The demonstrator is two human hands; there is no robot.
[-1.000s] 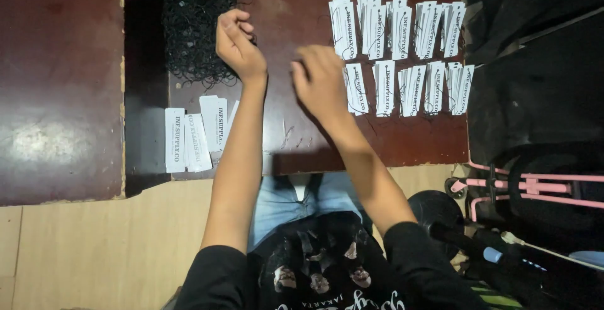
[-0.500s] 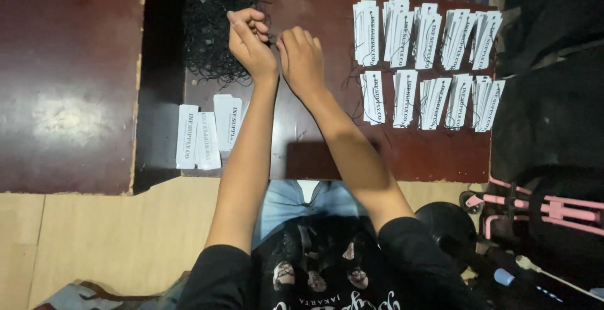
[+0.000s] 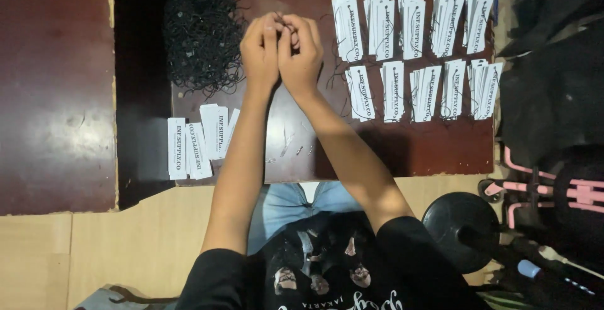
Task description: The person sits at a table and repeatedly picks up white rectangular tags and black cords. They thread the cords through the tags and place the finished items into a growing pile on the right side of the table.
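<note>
Both hands are pressed together over the far middle of the desk [image 3: 440, 153]. The left hand [image 3: 260, 49] and right hand [image 3: 303, 51] are curled, fingertips pinching something small and dark between them — probably a black string, though the pinch hides it.

The heap of black strings [image 3: 202, 36] lies just left of the hands. Right of them sit ten fanned stacks of strung white tags [image 3: 402, 52], five in the far row and five in the near row. Nearer the person than the string heap lie about five loose unstrung tags [image 3: 196, 140] (overlap makes the count uncertain).

Risks, as judged: dangling loops could snag on the nearest stack and drag it out of order — and a forearm could brush the loose tags off the desk edge.
</note>
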